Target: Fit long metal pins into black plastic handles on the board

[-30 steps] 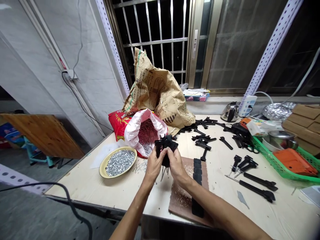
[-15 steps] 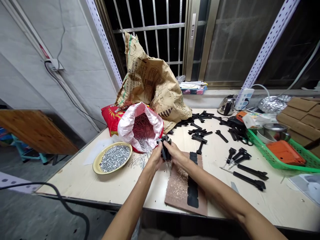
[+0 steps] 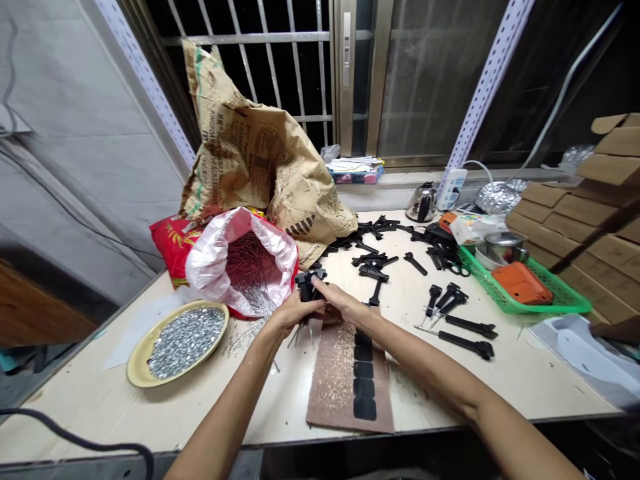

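Note:
My left hand [image 3: 295, 312] is closed round black plastic parts [image 3: 309, 287], with thin metal rods hanging out below. From the other side my right hand [image 3: 336, 299] grips the same bundle, its thumb on top. How many parts they hold is hidden by the fingers. Just left of the hands lies an open white-lined red sack [image 3: 210, 260] full of long thin metal rods [image 3: 253, 263]. Beneath and in front of them is a brown board [image 3: 330, 393] with pale crumbs and a row of black squares [image 3: 365, 387].
A yellow bowl [image 3: 137, 375] of small metal pieces stands left. More black plastic parts [image 3: 373, 270] are scattered behind; several with rods [image 3: 465, 343] lie right. A green basket [image 3: 530, 308], cardboard boxes [image 3: 590, 220] and a large brown paper sack [image 3: 295, 180] surround the work area.
The camera view has turned right, so everything on the table appears further left. Both hands still hold the black parts, now turned so their heads show above the fingers.

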Demonstrator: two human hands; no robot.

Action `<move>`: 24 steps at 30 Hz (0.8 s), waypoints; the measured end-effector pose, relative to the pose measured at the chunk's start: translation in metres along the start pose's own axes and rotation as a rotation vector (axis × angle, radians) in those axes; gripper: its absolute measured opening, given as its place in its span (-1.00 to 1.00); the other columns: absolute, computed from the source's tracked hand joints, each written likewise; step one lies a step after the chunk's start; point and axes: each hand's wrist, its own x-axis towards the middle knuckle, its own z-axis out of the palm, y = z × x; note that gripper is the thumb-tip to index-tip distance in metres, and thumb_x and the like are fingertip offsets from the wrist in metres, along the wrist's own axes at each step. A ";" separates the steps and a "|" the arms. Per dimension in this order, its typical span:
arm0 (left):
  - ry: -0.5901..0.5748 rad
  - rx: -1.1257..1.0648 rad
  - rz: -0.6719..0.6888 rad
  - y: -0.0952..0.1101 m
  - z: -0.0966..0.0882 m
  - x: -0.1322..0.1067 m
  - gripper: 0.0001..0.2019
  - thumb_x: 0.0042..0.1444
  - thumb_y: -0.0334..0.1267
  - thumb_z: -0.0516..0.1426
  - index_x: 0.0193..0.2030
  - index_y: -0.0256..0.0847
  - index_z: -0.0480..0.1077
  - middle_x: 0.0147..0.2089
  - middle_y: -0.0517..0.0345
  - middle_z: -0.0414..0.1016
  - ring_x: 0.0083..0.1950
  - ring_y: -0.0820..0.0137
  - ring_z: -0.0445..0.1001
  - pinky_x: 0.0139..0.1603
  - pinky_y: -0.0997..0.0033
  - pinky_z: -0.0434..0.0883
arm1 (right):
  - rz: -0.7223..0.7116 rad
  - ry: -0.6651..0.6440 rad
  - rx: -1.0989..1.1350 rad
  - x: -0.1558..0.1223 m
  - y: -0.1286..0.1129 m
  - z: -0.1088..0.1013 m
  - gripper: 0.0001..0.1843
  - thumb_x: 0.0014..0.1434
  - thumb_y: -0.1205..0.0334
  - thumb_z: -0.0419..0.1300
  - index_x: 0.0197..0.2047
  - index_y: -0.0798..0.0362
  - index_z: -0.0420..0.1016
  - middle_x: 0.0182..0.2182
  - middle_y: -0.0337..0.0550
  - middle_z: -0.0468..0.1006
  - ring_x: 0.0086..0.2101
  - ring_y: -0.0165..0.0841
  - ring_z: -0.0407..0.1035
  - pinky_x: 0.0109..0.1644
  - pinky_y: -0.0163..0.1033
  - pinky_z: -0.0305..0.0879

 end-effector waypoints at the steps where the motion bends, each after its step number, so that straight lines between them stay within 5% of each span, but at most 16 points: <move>1: 0.046 0.112 0.040 -0.002 0.000 0.006 -0.68 -0.20 -0.23 0.29 -0.28 -0.28 0.37 -0.52 0.16 0.41 -0.57 0.38 0.40 -0.60 0.49 0.21 | -0.066 -0.014 -0.197 0.000 0.002 -0.011 -0.30 0.31 -0.16 -0.30 -0.24 0.13 0.53 -0.53 -0.15 0.51 -0.50 -0.38 0.36 -0.39 -0.29 0.29; 3: 0.141 0.274 0.125 -0.007 0.000 0.022 -0.81 -0.20 -0.30 0.23 -0.39 -0.26 0.38 -0.60 0.21 0.34 -0.59 0.34 0.37 -0.58 0.44 0.23 | -0.127 0.009 -0.477 0.000 0.007 -0.038 -0.33 0.33 -0.11 -0.30 -0.19 0.11 0.53 -0.44 -0.13 0.52 -0.42 -0.37 0.37 -0.28 -0.26 0.28; 7: 0.199 0.376 0.251 -0.017 0.004 0.056 -0.84 -0.22 -0.37 0.19 -0.40 -0.19 0.42 -0.45 0.12 0.45 -0.27 0.15 0.47 -0.31 0.34 0.34 | -0.119 0.101 -0.742 -0.007 0.026 -0.097 -0.69 0.22 0.04 0.09 -0.14 0.02 0.54 -0.15 -0.01 0.44 -0.09 -0.18 0.24 0.00 -0.11 0.13; 11: 0.101 0.470 0.347 -0.024 0.022 0.082 -0.77 -0.21 -0.36 0.21 -0.32 -0.14 0.47 -0.31 0.10 0.49 -0.15 0.14 0.44 -0.12 0.30 0.33 | -0.128 0.105 -0.943 -0.009 0.050 -0.147 -0.77 0.22 0.17 0.11 -0.15 -0.02 0.55 -0.09 -0.03 0.39 -0.04 -0.18 0.14 0.06 -0.11 0.07; 16: -0.114 0.641 0.517 -0.029 0.048 0.103 -0.53 -0.03 -0.24 0.19 0.09 -0.12 0.37 -0.18 0.03 0.47 -0.10 0.19 0.42 -0.01 0.28 0.30 | -0.128 0.199 -1.053 -0.006 0.067 -0.199 -0.69 0.29 0.21 -0.01 -0.08 0.05 0.54 -0.07 0.02 0.39 -0.07 -0.20 0.16 0.03 -0.15 0.11; 20: -0.124 0.869 0.606 -0.025 0.057 0.106 -0.44 0.07 -0.25 0.13 0.24 -0.20 0.21 0.06 -0.14 0.37 0.04 0.12 0.32 0.08 0.12 0.25 | -0.128 0.330 -1.088 -0.014 0.060 -0.218 -0.69 0.27 0.21 0.02 -0.07 0.10 0.53 -0.08 0.08 0.40 -0.05 -0.14 0.18 0.04 -0.07 0.09; 24: -0.045 0.976 0.780 -0.005 0.067 0.085 -0.40 0.09 -0.47 0.04 0.29 -0.09 0.12 0.32 -0.13 0.09 0.30 0.06 0.04 0.22 -0.07 0.09 | -0.192 0.443 -0.880 -0.022 0.033 -0.200 -0.66 0.29 0.16 -0.02 -0.07 0.10 0.51 -0.14 0.05 0.45 -0.09 -0.17 0.27 0.01 -0.09 0.15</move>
